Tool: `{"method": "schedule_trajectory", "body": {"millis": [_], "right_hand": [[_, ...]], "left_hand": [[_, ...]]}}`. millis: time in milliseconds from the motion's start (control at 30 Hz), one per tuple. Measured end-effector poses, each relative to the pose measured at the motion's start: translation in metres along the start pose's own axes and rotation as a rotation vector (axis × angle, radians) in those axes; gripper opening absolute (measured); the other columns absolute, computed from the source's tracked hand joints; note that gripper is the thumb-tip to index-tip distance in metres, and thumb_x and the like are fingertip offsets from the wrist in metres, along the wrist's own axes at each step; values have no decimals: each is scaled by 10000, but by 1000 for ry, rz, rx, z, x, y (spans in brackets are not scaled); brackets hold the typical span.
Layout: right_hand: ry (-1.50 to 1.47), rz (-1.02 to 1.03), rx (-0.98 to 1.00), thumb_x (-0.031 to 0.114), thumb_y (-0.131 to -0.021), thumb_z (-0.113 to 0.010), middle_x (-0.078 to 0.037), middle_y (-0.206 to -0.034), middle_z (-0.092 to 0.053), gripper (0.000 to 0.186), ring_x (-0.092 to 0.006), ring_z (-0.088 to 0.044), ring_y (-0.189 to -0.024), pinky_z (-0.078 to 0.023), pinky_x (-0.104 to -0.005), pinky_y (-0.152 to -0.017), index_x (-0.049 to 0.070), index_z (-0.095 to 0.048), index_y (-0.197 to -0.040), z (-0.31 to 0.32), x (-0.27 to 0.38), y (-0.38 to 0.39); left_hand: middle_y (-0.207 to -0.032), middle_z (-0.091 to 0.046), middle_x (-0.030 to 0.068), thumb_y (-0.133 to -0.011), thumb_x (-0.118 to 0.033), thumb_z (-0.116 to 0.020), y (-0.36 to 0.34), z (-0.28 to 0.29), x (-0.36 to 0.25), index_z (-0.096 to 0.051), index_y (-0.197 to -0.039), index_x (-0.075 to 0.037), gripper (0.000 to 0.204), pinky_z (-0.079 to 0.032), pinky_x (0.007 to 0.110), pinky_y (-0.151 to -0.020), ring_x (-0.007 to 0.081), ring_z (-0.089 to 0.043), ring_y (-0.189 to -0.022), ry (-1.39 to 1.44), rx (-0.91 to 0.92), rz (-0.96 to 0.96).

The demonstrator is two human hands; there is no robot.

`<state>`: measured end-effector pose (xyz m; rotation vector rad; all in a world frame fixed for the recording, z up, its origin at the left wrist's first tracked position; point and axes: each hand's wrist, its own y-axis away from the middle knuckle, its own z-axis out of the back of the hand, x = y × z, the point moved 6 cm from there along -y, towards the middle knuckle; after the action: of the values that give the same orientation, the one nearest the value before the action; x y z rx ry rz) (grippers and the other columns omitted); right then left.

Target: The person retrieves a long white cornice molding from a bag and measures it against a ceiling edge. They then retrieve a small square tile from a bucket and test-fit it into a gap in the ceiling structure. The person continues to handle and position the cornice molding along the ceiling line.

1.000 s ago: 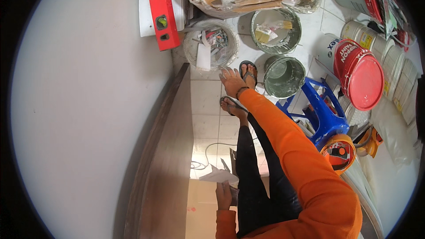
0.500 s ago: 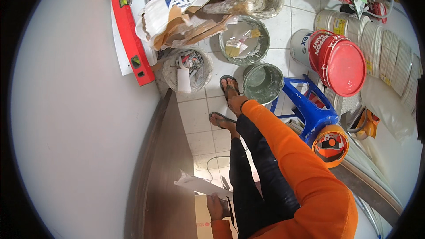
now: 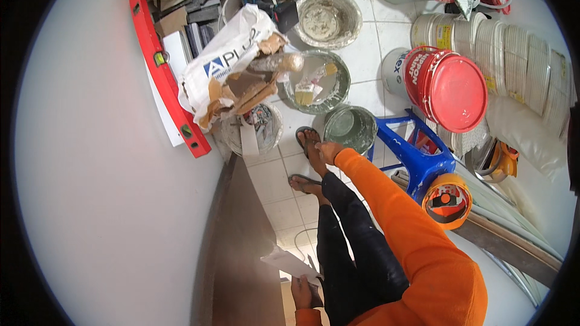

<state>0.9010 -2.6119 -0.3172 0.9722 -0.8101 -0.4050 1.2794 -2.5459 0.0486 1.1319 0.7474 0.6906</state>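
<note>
My right hand (image 3: 329,153), at the end of an orange sleeve, reaches down beside the near-left rim of a grey-green bucket (image 3: 357,137). Its fingers are curled; what they hold, if anything, is too small to make out. Low in the view, my left hand (image 3: 301,293) is closed on a pale flat blade-like sheet (image 3: 289,262) with a ragged end, close to the brown panel. Just beyond the bucket stands a larger tub (image 3: 345,78) of greyish liquid with two brushes (image 3: 306,93) in it.
A blue stool (image 3: 420,151) and orange tape roll (image 3: 447,201) stand right, near a red-lidded paint pail (image 3: 459,93). At left are a red level (image 3: 158,59), a torn bag (image 3: 205,87), a scrap-filled pail (image 3: 275,139) and the brown panel (image 3: 241,235). White cable coils (image 3: 501,54) line the right.
The view has shifted, bringing more of the far floor into sight, with a blue roller there. Against the bucket, my right hand sits slightly closer. My left hand still holds the pale sheet.
</note>
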Motion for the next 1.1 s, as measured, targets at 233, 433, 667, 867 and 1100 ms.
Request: {"method": "schedule_trajectory", "body": {"millis": [233,433,667,867,1100], "right_hand": [[-46,1,-48,186,-874,-586,-275,-1101,-681,412,-441,-643,-1071,-500,-503,-957,39,-598,-1259,22,-2,37],[-189,30,-234,179,-896,-587,-276,-1062,-681,380,-459,-661,-984,-525,-523,-880,54,-608,-1255,71,43,112],[-598,-109,-457,225,-921,-671,-170,-997,-716,346,-306,-711,-909,-548,-389,-815,81,-626,-1232,37,11,241],[-380,-291,-245,235,-903,-670,-171,-1029,-720,359,-311,-710,-931,-559,-413,-830,74,-646,-1223,64,9,282],[-212,-87,-378,144,-883,-594,-232,-1106,-683,305,-432,-639,-1047,-515,-478,-919,37,-658,-1162,208,20,144]], "left_hand": [[-1047,-685,144,-1010,-134,-533,10,20,-65,-600,-1185,41,256,-493,335,-860,196,-628,-962,-188,-30,-186],[-1008,-694,129,-1003,-168,-569,-10,34,-75,-613,-1144,37,253,-500,340,-831,199,-642,-924,-145,-16,-187],[-958,-727,183,-980,-250,-619,-38,43,-115,-645,-1099,15,291,-535,364,-772,240,-709,-889,-166,-15,-185],[-985,-710,168,-994,-238,-600,-63,58,-106,-634,-1127,16,289,-523,356,-810,237,-682,-915,-69,-57,-216],[-977,-710,185,-993,-273,-598,-67,41,-146,-629,-1101,26,319,-527,374,-799,255,-684,-891,31,-121,-208]]}}
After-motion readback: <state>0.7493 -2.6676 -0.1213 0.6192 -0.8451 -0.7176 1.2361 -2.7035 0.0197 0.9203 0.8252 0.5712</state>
